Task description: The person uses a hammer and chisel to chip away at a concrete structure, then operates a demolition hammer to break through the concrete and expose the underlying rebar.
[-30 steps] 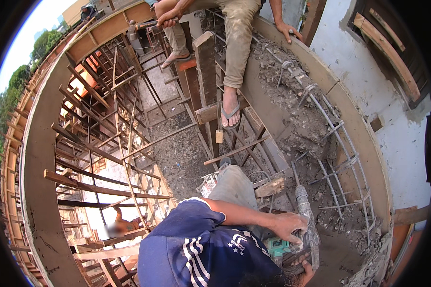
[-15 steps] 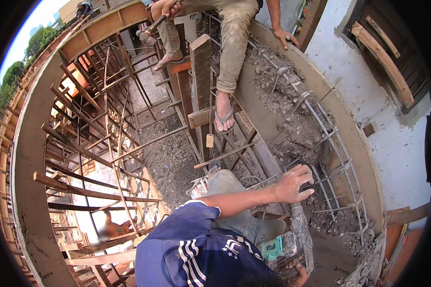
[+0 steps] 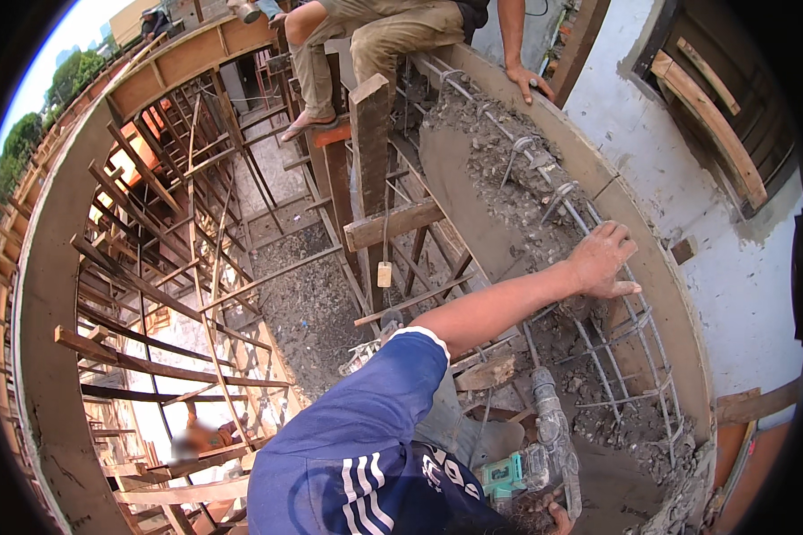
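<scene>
My left arm, in a blue sleeve, stretches to the right, and my left hand [image 3: 602, 260] is over the steel rebar cage [image 3: 647, 343] at the edge of wet concrete. Its fingers and thumb are apart; whether they touch the bar I cannot tell. Low in the picture my right hand [image 3: 558, 515], mostly hidden, grips the rear of a teal and grey power drill [image 3: 544, 450]. Cement coats the drill, and a thin rod [image 3: 530, 343] runs from its front end. Wet concrete [image 3: 459, 174] lies along the inside of the rebar.
A co-worker [image 3: 401, 31] sits on the formwork ahead, one hand [image 3: 528, 82] on its right-hand board. An upright timber post [image 3: 368, 134] with a crosspiece [image 3: 393, 225] stands before me. Left, wooden props [image 3: 143, 276] fill a deep opening; another person [image 3: 210, 437] is below.
My left hand has moved from above the drill's front to the rebar, farther up and right. The co-worker has lifted a foot off the crosspiece and raised the hammer toward the top edge.
</scene>
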Demonstrator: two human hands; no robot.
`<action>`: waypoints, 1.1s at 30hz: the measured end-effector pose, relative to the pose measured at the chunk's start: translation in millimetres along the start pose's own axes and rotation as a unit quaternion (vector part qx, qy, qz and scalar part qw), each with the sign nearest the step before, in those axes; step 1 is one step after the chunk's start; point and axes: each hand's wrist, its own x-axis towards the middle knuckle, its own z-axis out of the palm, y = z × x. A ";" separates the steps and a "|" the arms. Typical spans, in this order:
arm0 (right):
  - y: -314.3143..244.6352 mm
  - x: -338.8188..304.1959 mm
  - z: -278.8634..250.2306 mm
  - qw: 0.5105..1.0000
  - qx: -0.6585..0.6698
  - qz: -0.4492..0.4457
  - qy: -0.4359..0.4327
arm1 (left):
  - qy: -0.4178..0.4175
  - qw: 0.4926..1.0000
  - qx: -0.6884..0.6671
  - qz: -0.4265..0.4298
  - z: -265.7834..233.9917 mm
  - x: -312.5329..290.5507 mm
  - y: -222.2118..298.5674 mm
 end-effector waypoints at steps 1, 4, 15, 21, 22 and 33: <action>-0.8 0.4 1.5 1.000 -0.002 -0.001 0.000 | -0.057 0.998 0.007 -0.024 8.5 2.7 -9.4; -0.7 4.8 3.0 1.000 0.000 -0.004 0.003 | -0.123 0.988 -0.030 -0.086 33.7 10.0 -35.3; -2.9 6.0 5.6 1.000 0.001 0.002 0.006 | -0.148 0.983 0.062 -0.091 34.5 10.4 -18.4; -1.9 7.3 3.4 1.000 0.003 -0.001 0.003 | -0.148 0.981 0.088 -0.091 36.1 12.2 -18.1; -1.5 6.7 2.0 1.000 0.004 -0.001 0.003 | -0.141 0.982 0.089 -0.088 37.5 11.9 -18.3; 1.0 4.1 -1.2 1.000 0.007 -0.005 0.004 | -0.141 0.981 0.108 -0.074 44.0 9.9 -21.2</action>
